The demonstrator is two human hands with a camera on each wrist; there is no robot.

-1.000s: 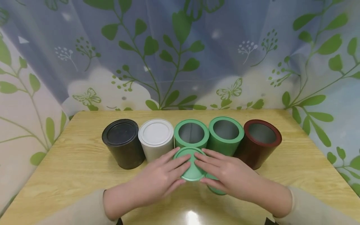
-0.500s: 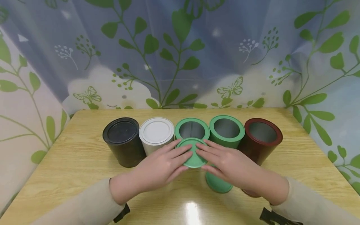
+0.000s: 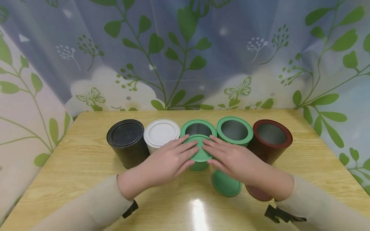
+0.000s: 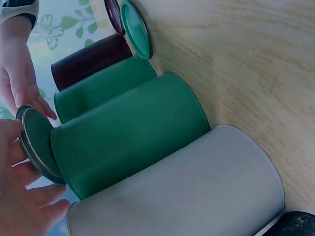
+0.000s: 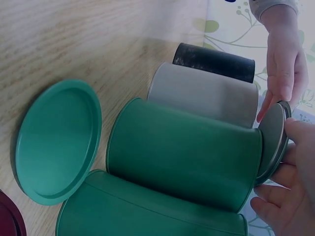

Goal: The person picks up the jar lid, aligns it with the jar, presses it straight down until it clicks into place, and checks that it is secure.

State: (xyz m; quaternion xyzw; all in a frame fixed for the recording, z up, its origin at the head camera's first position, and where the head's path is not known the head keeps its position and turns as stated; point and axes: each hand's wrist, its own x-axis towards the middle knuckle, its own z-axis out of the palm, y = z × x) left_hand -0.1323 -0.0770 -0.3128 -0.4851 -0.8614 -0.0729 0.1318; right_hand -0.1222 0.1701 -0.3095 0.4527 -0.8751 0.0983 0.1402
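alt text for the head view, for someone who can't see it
Both hands, left and right, hold a green lid tilted at the rim of an open green can, middle of five cans on a wooden table. Two lids, green and maroon, lie in front.

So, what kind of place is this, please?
Probably a staged tabletop set indoors, not a real kitchen: a wooden table, a leaf-and-butterfly printed curtain closing it in, and five round cans lined up in a neat row.
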